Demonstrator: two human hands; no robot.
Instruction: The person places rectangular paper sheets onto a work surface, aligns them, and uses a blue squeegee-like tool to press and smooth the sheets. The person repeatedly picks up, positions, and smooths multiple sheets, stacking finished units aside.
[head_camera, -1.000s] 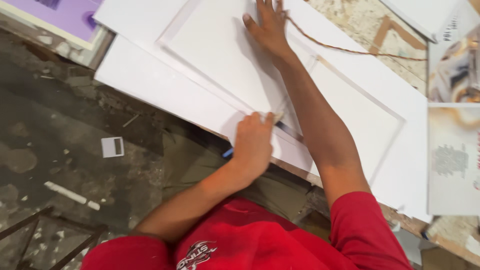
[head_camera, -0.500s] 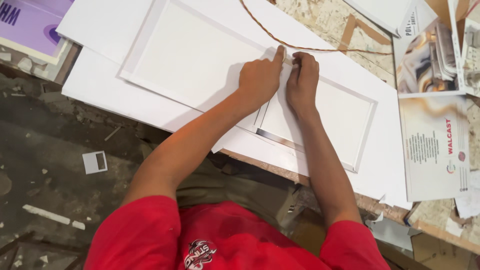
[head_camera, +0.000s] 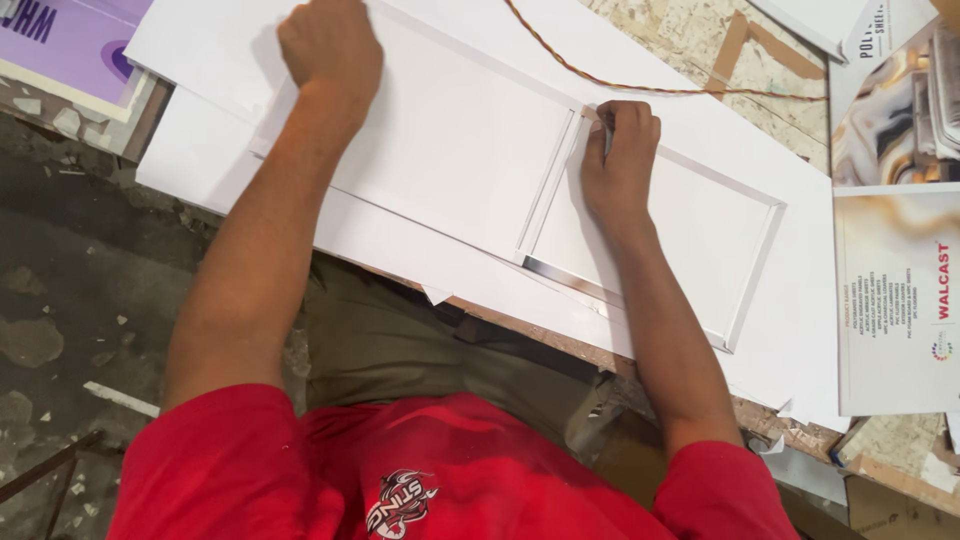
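A large white sheet (head_camera: 690, 120) lies on the workbench, with raised white strips forming two rectangular frames. A vertical divider strip (head_camera: 552, 180) separates the wide left panel (head_camera: 460, 150) from the right panel (head_camera: 700, 235). My left hand (head_camera: 330, 45) is a closed fist pressed on the far left part of the left panel. My right hand (head_camera: 620, 150) rests at the top end of the divider strip, fingers pinched on a thin grey tool (head_camera: 606, 135), mostly hidden by the fingers. A shiny metal edge (head_camera: 560, 272) shows at the strip's near end.
A twisted red-yellow cord (head_camera: 640, 88) runs across the sheet's far side. Printed brochures (head_camera: 895, 290) lie at the right. A purple board (head_camera: 70, 40) sits at the far left. A dirty concrete floor (head_camera: 70, 300) with scraps lies below the bench edge.
Half a second ago both hands were together at the top of the divider strip. My left hand has swung away to the far left of the panel; my right hand stays at the strip.
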